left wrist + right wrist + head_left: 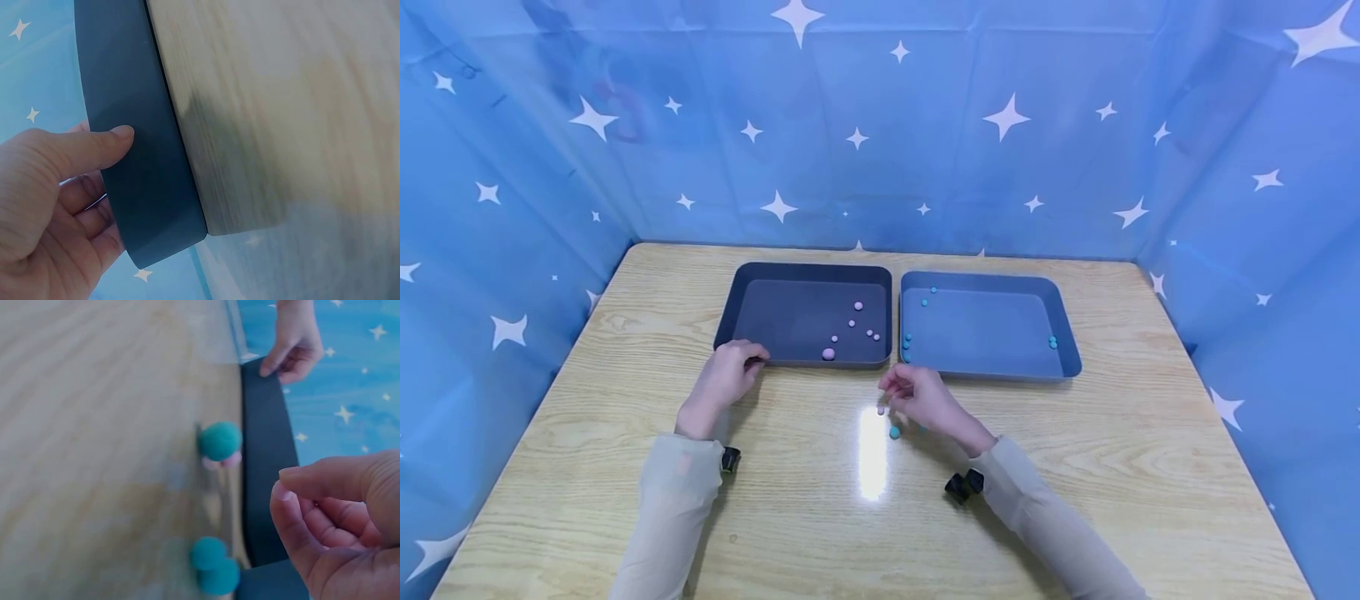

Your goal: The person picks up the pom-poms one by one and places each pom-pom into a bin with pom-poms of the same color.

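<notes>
The left hand (724,377) grips the dark tray (782,312) at its near left corner, with the thumb pressed flat on the outside of the near wall and the other fingers behind it. The right hand (923,398) is held above the table (1150,433), just on the near side of the blue-grey tray's (985,325) near left corner; its thumb and forefinger meet at the tips and the other fingers curl in, but whether a small ball is pinched there cannot be told. Near and slightly left of that hand a turquoise ball (894,432) lies on the wood, with a small pale pink ball (881,411) on its far side. The right wrist view also shows two more turquoise balls (219,577) close together on the table, beside the trays. The dark tray stands on the left and holds pink balls (858,307) in its right half, the largest by the near wall. The blue-grey tray stands just to its right, with small turquoise balls (1054,342) lying along its left side and a pair near its right wall. Light sleeves (677,500) cover both forearms, and a blue cloth with white stars (880,167) hangs at the far, left and right sides.
</notes>
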Available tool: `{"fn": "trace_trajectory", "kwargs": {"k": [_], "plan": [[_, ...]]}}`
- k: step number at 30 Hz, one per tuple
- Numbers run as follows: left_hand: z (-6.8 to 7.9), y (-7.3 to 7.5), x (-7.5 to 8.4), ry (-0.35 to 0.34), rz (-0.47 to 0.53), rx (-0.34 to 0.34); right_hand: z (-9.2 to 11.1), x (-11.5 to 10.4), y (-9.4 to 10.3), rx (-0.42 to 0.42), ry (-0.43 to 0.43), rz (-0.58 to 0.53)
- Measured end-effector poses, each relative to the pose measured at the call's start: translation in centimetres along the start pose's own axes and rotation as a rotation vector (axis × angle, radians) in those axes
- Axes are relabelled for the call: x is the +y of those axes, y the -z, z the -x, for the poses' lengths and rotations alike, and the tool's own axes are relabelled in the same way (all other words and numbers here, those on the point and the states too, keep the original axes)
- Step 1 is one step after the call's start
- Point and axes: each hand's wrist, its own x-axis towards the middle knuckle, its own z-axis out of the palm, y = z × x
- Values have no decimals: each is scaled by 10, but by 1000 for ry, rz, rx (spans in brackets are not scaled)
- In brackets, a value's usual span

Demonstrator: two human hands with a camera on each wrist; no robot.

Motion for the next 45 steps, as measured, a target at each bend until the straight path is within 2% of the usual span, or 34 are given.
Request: {"fn": "trace_trajectory", "kwargs": {"k": [3, 11, 23, 31, 45], "plan": [[0, 0, 0, 6, -2, 0, -3, -4, 3, 8, 41, 6], [0, 0, 0, 9, -3, 2, -14, -17, 12, 47, 60, 6], [0, 0, 0, 10, 0, 0, -37, -31, 14, 91, 1, -58], [0, 0, -1, 5, 1, -7, -52, -38, 13, 129, 16, -86], [0, -1, -2, -4, 2, 2, -80, -54, 12, 149, 16, -128]]}}
